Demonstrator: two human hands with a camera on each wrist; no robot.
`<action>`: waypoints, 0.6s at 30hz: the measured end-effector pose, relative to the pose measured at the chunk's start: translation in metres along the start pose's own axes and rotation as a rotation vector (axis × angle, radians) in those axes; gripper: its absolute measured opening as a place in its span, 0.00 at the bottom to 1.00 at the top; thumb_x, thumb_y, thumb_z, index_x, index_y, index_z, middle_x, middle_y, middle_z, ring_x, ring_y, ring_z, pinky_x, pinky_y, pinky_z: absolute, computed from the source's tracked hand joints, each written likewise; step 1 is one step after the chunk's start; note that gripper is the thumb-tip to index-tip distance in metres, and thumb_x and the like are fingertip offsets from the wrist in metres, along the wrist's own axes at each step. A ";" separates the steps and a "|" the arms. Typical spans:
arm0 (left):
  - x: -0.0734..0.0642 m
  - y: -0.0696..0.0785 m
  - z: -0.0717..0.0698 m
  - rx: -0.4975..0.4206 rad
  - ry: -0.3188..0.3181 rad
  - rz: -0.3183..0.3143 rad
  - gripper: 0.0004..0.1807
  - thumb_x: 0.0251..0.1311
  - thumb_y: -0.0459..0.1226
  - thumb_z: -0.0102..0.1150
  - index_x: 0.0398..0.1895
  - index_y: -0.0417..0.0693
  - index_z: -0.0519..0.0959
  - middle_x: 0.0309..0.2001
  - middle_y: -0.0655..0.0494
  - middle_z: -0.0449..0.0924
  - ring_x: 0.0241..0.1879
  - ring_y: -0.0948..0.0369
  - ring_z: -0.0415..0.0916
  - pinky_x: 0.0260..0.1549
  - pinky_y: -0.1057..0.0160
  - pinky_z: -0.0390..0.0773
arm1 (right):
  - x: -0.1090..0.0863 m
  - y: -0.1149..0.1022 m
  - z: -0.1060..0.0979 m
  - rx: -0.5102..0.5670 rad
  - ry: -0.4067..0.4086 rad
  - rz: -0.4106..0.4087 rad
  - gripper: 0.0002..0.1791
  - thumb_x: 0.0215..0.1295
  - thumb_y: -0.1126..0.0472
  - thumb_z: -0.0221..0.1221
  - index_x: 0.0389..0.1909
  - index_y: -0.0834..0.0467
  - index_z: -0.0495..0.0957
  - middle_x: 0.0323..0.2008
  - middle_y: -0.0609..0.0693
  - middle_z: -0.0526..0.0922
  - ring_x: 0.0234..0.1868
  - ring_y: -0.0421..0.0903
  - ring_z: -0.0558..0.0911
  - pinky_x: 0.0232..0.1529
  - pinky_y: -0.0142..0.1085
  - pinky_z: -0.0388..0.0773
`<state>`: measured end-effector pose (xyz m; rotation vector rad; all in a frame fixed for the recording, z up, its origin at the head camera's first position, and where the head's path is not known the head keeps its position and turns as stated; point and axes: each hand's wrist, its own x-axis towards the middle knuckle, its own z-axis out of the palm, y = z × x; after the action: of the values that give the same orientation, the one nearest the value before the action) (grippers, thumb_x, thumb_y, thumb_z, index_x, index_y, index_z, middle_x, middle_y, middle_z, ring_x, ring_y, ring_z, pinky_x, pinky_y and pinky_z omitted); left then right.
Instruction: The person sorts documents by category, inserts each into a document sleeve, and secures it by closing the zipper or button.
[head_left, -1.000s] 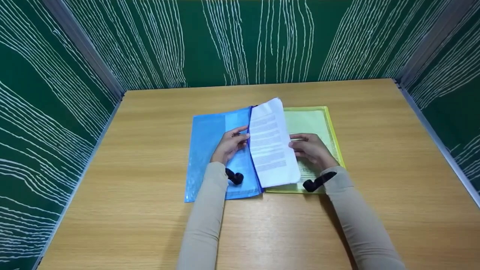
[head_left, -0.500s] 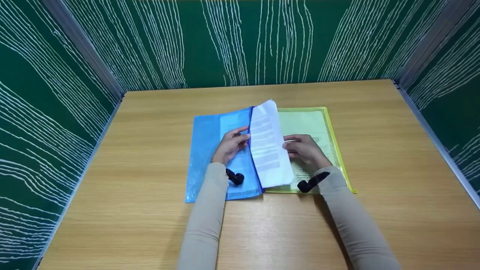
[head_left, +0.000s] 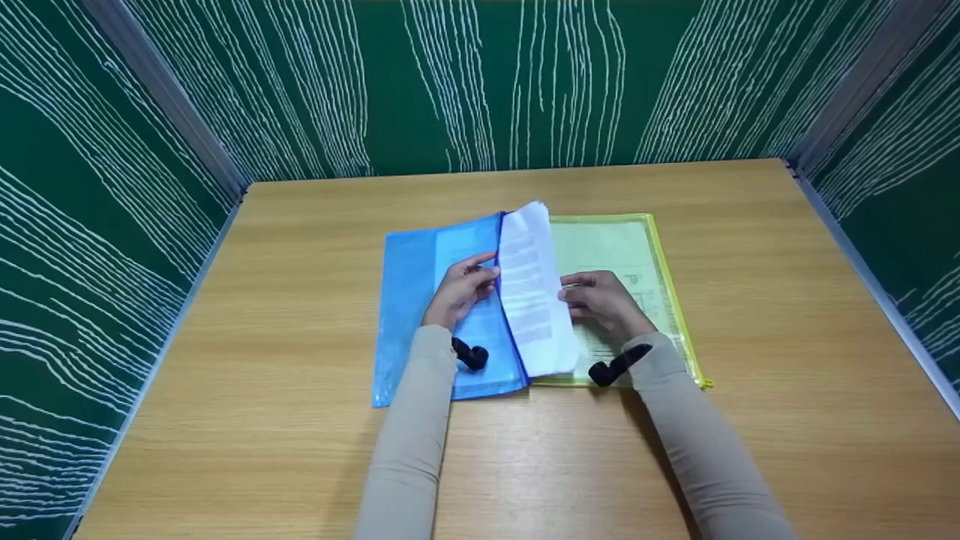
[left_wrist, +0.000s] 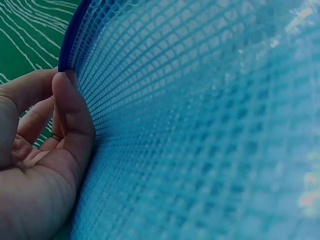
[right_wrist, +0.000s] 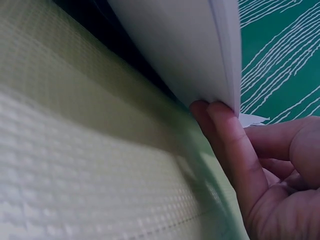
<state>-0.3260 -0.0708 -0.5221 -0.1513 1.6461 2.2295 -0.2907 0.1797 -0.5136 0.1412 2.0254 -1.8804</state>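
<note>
My left hand (head_left: 459,291) pinches the dark blue edge of a translucent blue mesh folder (head_left: 409,315); the left wrist view shows thumb and fingertips on that edge. A stack of printed white papers (head_left: 529,285) sticks out of the folder's right side, partly inside it. With thumb and fingers my right hand (head_left: 604,300) holds the papers' right edge. In the right wrist view, the fingertips (right_wrist: 223,111) touch the side of the stack (right_wrist: 185,45). Under the papers and right hand lies a yellow-edged mesh folder (head_left: 600,236) with a printed sheet in it.
Both folders are on a wooden table (head_left: 300,247). Green walls (head_left: 427,90) with white wavy lines enclose its back and sides. A black wrist camera (head_left: 471,354) is strapped to the left sleeve, another (head_left: 616,366) to the right.
My right hand has moved left with the papers, so less of them sticks out of the blue folder. More of the yellow folder shows. My left hand has stayed in place.
</note>
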 end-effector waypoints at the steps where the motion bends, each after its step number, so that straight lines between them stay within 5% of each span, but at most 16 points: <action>1: 0.000 0.000 0.000 0.000 -0.002 -0.002 0.23 0.62 0.31 0.60 0.62 0.48 0.75 0.37 0.54 0.74 0.29 0.64 0.73 0.30 0.70 0.77 | 0.000 0.000 0.000 -0.006 0.004 0.001 0.22 0.63 0.68 0.58 0.58 0.69 0.71 0.31 0.46 0.80 0.27 0.38 0.81 0.30 0.30 0.81; 18: 0.002 0.000 -0.001 -0.029 0.005 0.000 0.24 0.62 0.29 0.59 0.63 0.45 0.74 0.32 0.55 0.75 0.26 0.65 0.73 0.28 0.70 0.76 | 0.003 -0.002 0.006 -0.055 -0.007 -0.001 0.22 0.64 0.67 0.59 0.59 0.70 0.71 0.31 0.44 0.80 0.26 0.37 0.79 0.31 0.28 0.81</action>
<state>-0.3279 -0.0708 -0.5229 -0.1645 1.6175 2.2555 -0.2925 0.1737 -0.5132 0.1190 2.0711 -1.8212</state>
